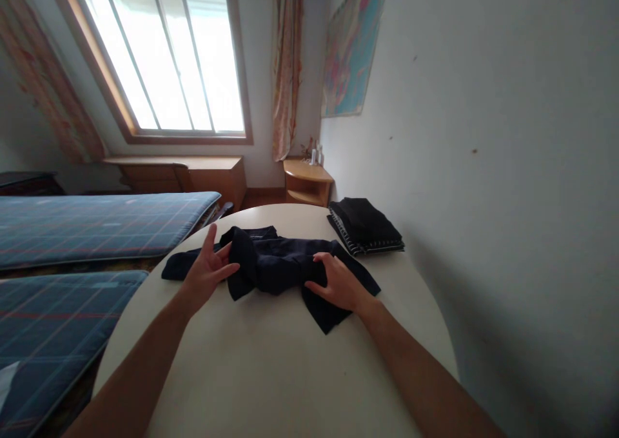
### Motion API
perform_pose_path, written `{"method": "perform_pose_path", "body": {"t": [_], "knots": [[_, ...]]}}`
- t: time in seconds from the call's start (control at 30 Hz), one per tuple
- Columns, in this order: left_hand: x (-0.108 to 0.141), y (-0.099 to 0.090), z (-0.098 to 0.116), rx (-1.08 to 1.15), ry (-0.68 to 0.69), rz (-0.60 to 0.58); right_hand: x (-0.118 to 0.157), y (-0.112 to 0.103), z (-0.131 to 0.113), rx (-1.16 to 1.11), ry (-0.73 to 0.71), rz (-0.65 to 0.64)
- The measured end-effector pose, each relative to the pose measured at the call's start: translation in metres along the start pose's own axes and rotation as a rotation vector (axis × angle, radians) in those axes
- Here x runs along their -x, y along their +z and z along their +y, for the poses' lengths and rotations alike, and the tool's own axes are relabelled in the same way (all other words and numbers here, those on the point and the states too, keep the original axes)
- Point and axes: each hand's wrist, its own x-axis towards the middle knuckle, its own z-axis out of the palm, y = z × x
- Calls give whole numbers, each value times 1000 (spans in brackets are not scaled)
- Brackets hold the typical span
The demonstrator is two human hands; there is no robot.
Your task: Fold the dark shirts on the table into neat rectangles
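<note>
A dark navy shirt (280, 264) lies crumpled on the round white table (271, 367), its collar side away from me and its sleeves out to both sides. My left hand (207, 267) is at the shirt's left part, fingers spread, index finger pointing up and thumb stretched over the cloth. Some of its fingertips touch the raised fabric. On the right, my right hand (338, 283) curls around a fold of the shirt, thumb below and fingers above. Part of the cloth is hidden under that hand.
A stack of folded dark clothes (367, 225) sits at the table's far right edge, near the white wall (507, 231). Plaid mattresses (97, 228) lie left of the table. Beyond stand a wooden desk (217, 170) and a corner shelf (307, 170) with small items.
</note>
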Motion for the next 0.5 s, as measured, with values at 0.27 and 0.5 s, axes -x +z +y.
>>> {"method": "perform_pose_path", "body": {"t": [0.27,0.5], "knots": [[-3,-3,-8,-725,91,389,7,16,1,127,31,-133],[-7,-16,9,-519,100,642,-2,14,0,213,6,-27]]}}
